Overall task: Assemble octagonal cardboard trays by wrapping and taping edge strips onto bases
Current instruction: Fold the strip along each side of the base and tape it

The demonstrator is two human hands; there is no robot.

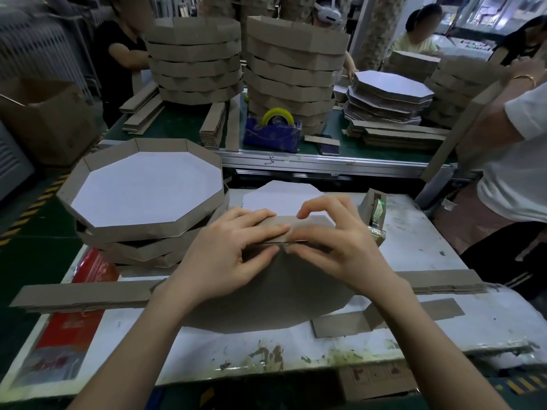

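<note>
An octagonal cardboard base [266,297] stands tilted up in front of me, its brown back toward me. Along its top edge runs a brown edge strip [310,223]. My left hand [228,255] and my right hand [334,247] both pinch that strip against the base's top edge, fingertips meeting at the middle. A glint of clear tape shows between them. Behind the base lies a white octagonal sheet [281,193]. A small tape dispenser [376,214] sits just right of my right hand.
A stack of finished trays [142,220] stands at my left. Flat strips [83,294] lie left and right of the base, with one folded strip [384,316] nearer me. Tall tray stacks [293,69], a blue tape dispenser [272,131] and other people occupy the far table.
</note>
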